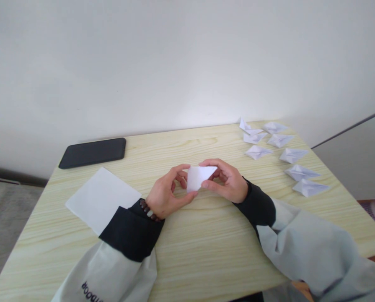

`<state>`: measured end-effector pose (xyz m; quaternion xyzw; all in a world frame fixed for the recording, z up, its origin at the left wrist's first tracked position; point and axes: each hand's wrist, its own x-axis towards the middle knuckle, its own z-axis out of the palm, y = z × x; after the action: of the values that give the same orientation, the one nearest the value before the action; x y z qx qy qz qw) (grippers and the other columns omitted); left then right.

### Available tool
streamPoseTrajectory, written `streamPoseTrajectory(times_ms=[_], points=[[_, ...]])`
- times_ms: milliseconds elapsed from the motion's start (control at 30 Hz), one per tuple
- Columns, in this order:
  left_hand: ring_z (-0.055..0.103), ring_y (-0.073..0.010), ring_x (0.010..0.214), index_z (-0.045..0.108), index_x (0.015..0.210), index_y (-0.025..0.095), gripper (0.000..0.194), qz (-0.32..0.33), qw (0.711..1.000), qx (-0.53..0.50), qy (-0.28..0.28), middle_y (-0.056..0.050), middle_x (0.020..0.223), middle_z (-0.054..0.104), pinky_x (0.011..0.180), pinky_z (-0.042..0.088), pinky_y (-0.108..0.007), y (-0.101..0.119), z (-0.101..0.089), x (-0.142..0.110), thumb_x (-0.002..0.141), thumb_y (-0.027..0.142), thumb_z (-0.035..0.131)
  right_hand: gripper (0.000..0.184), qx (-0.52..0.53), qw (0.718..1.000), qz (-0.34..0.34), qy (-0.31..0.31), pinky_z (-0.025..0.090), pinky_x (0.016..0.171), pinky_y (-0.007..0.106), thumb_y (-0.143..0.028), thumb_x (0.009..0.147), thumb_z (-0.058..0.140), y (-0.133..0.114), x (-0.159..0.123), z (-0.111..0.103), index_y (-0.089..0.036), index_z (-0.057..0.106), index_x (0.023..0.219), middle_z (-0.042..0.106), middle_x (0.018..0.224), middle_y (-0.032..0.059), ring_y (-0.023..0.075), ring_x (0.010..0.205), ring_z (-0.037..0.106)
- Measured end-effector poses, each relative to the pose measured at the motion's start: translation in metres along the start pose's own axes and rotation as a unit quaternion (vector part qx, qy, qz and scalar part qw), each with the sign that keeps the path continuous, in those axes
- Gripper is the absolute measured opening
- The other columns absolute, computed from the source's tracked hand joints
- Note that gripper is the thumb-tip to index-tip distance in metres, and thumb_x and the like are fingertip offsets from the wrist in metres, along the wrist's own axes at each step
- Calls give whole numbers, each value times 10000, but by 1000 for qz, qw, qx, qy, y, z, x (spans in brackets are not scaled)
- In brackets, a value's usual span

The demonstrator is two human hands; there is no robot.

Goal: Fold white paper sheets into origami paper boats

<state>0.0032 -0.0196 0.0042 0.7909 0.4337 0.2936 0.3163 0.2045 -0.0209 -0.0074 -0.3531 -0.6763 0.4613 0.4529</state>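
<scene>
Between both hands, just over the middle of the table, is a small piece of folded white paper (197, 178), flat on its left side and pointed at its upper right. My left hand (166, 191) pinches its left edge, with the thumb at the lower corner and the fingers at the top. My right hand (228, 180) grips the right part, thumb in front and index finger along the top; its other fingers are partly hidden behind the paper. Left of my left wrist lies a stack or sheet of white square paper (96, 197), its near corner covered by my sleeve.
Several folded white paper shapes (259, 152) stand in loose rows at the back right of the wooden table (206, 251). A black phone (93, 153) lies at the back left. A white wall (181, 63) rises right behind the table's far edge.
</scene>
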Motion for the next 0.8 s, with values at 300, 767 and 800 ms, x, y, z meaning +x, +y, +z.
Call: streamPoseTrajectory(times_ms=[300, 767, 800], points=[[543, -88, 621, 411, 1172, 190, 567, -7, 1000, -5, -7, -2, 822, 614, 511, 398, -204, 2, -1, 1, 684, 307, 674, 451, -12, 999, 17, -26, 499, 628, 256, -290, 756, 655, -1, -1, -2, -203, 469, 1158, 601, 808, 16, 120, 660, 580], [557, -96, 617, 462, 1148, 168, 488, 6, 1000, 1, -14, -6, 794, 646, 511, 405, -202, 4, -3, 0, 724, 331, 638, 464, 0, 999, 23, -34, 486, 608, 242, -326, 754, 659, 0, -1, -2, -198, 470, 1157, 582, 789, 3, 108, 645, 560], [558, -95, 616, 468, 1150, 164, 476, 8, 1000, 0, -17, -10, 799, 653, 512, 406, -203, 4, -3, 0, 734, 331, 628, 464, 3, 999, 22, -36, 485, 610, 242, -324, 757, 655, 0, -1, -2, -197, 466, 1161, 584, 797, 4, 107, 646, 559]])
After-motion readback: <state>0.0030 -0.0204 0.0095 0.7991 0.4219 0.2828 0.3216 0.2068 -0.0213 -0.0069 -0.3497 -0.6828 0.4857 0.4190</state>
